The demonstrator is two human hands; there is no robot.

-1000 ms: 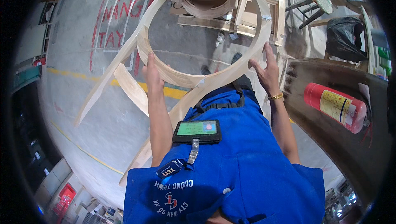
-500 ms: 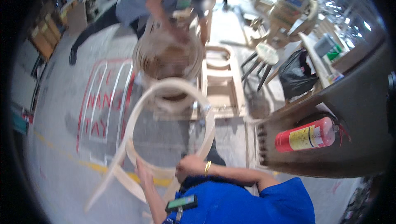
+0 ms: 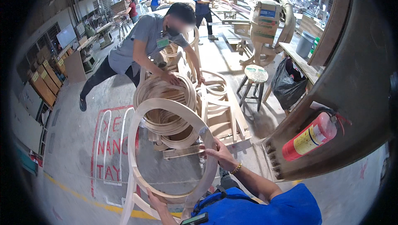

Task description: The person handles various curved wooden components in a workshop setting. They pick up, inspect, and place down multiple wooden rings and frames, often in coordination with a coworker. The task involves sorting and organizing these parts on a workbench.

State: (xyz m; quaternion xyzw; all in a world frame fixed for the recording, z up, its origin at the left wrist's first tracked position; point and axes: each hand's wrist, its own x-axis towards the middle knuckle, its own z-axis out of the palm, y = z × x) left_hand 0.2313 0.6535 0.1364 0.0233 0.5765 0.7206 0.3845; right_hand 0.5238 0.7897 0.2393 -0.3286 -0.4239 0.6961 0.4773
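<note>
A large pale wooden ring frame (image 3: 139,142) with curved leg-like pieces stands tilted in front of me. My left hand (image 3: 157,204) grips its lower left rim, fingers along the inner edge. On the right side of the ring, my right hand (image 3: 222,155) is closed round the rim, with a gold-coloured band at the wrist. Just beyond, a stack of similar wooden rings (image 3: 166,90) rests on a pallet. A co-worker in a grey shirt (image 3: 143,34) bends over that stack with both hands on the wooden pieces. The lower ends of my frame's legs run out of view.
A red fire extinguisher (image 3: 311,137) hangs on the dark panel (image 3: 356,113) at my right. Beyond it are a round stool (image 3: 256,74), a black plastic bag (image 3: 287,84) and a bench (image 3: 300,61). More wooden frames (image 3: 219,109) lie on the pallet. Floor markings (image 3: 114,146) are at left.
My view has tilted up, showing more of the workshop. My right hand has moved from the ring's lower rim up to its right side. The left hand stays at the lower left.
</note>
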